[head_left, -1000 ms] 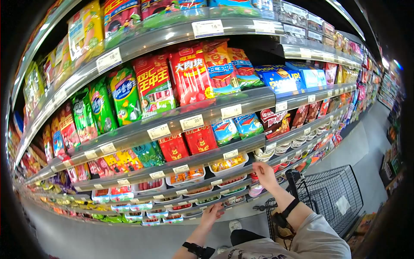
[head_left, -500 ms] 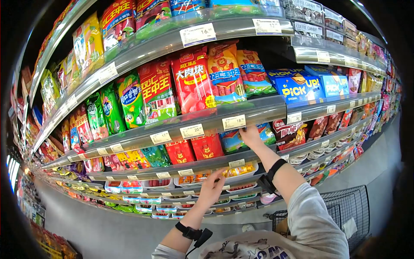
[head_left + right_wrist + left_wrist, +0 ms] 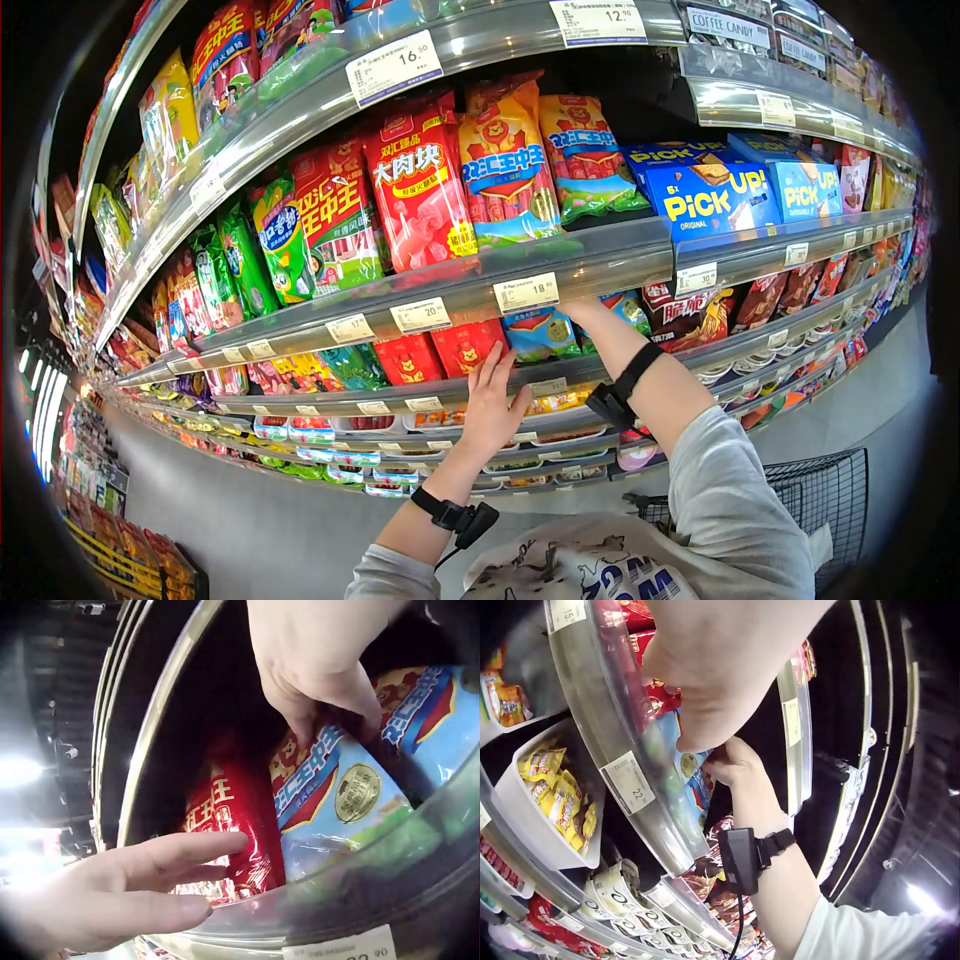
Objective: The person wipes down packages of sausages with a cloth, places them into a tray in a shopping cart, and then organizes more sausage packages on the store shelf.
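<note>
My right hand (image 3: 322,660) reaches under a shelf ledge and pinches the top edge of a blue sausage bag (image 3: 330,817) with a round gold seal. In the head view the ledge hides most of those fingers. Another blue bag (image 3: 435,712) stands beside it. My left hand (image 3: 490,405) is raised at the front lip of the same shelf, fingers extended and holding nothing. Its fingertips overlap a red bag (image 3: 470,347) in the head view. In the right wrist view they are close before a red sausage bag (image 3: 232,817).
A clear shelf lip (image 3: 300,885) runs in front of the bags. Above is a ledge with price tags (image 3: 526,292), bearing more sausage bags (image 3: 510,170) and blue biscuit boxes (image 3: 705,200). Tubs of yellow-wrapped snacks (image 3: 559,791) sit below. A wire cart (image 3: 820,500) stands at right.
My right hand has risen from beside the cart into the shelf with the blue bags and now pinches one. My left hand has come up to the shelf lip. The view has moved closer.
</note>
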{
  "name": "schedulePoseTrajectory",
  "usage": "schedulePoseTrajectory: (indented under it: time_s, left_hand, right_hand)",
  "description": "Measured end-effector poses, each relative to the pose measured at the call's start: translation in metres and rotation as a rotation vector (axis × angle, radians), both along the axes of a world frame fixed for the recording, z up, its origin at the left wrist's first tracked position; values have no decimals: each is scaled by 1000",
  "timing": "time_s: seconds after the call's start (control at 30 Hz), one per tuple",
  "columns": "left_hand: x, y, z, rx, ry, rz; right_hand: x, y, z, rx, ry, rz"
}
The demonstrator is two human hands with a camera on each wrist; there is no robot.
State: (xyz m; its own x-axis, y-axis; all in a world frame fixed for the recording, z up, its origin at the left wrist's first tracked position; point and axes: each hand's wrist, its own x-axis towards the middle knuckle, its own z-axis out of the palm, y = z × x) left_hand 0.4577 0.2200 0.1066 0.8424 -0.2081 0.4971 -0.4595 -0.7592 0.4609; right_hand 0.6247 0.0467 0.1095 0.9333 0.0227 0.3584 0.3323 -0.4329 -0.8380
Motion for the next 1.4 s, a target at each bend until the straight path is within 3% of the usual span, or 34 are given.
schedulePoseTrajectory:
  time_s: [0.13, 0.2, 0.23, 0.3, 0.43, 0.53, 0.63, 0.77, 1.0, 1.17, 1.33, 1.4]
  left_hand:
    - [-1, -2, -2, 3, -41, 20]
    - [-2, -4, -4, -5, -54, 21]
    - [-1, -4, -4, -7, -70, 20]
    - [-1, -6, -4, -16, -100, 23]
    - [-3, -6, -5, -130, -120, 54]
    - [0, -8, -3, -160, -150, 61]
    - [4, -11, -2, -151, -202, 101]
    - [8, -8, 1, -194, -165, 96]
    - [14, 2, 7, -312, -93, 90]
    - [9, -11, 30, -264, -273, 76]
    - [16, -26, 34, -333, -126, 31]
    - [20, -25, 25, -280, -151, 32]
  right_hand:
    - [-12, -12, 8, 172, 108, 44]
    - [-25, -25, 14, 602, 176, 198]
    - [-36, -30, 24, 599, 173, 198]
    - [-53, -37, 40, 637, 199, 392]
    - [-63, -35, 23, 651, 133, 450]
    - [-70, -45, 34, 401, 194, 617]
    - [-79, -46, 35, 433, 108, 738]
    - [-58, -45, 29, 429, 263, 540]
    - [-62, -47, 26, 479, 220, 663]
    - [-60, -50, 22, 520, 266, 684]
    - [-57, -35, 19, 262, 130, 448]
    - [-52, -34, 12, 285, 83, 447]
